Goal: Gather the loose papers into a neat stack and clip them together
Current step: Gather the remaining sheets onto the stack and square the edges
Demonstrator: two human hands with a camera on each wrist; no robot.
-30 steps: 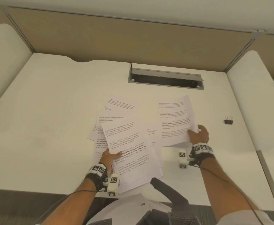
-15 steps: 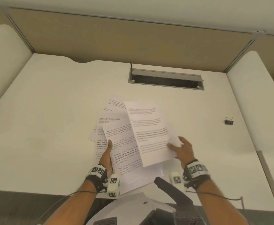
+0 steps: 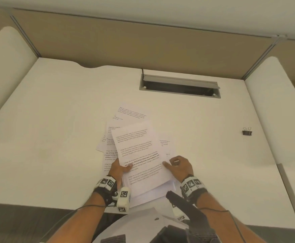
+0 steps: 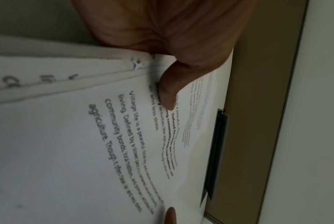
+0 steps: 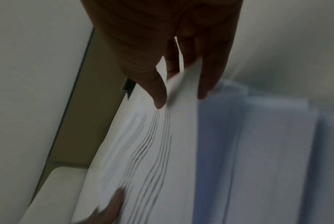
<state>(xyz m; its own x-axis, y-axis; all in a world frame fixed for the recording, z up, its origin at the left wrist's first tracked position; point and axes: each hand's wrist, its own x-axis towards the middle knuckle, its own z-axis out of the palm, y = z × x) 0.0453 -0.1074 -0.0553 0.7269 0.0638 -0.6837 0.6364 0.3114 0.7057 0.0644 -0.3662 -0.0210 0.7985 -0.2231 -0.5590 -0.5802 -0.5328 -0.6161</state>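
Note:
Several printed white sheets lie overlapped on the white desk (image 3: 55, 120) in front of me. The top sheet (image 3: 139, 155) sits slanted over the others (image 3: 132, 113). My left hand (image 3: 120, 170) pinches the left edge of the top sheets, thumb (image 4: 167, 97) on the print, fingers underneath. My right hand (image 3: 178, 166) pinches the top sheet's right edge, thumb (image 5: 158, 97) on top and fingers below. More sheets (image 5: 267, 151) lie under it in the right wrist view. A black binder clip (image 3: 247, 131) stands alone far right on the desk.
A grey cable slot (image 3: 180, 85) is set into the desk behind the papers. Tan partition panels (image 3: 143, 41) close the back; white side panels (image 3: 274, 111) flank the desk. The desk's front edge is close to my body.
My right hand carried a sheet from the right side leftward and laid it on top of the pile held by my left hand. The left hand stayed put.

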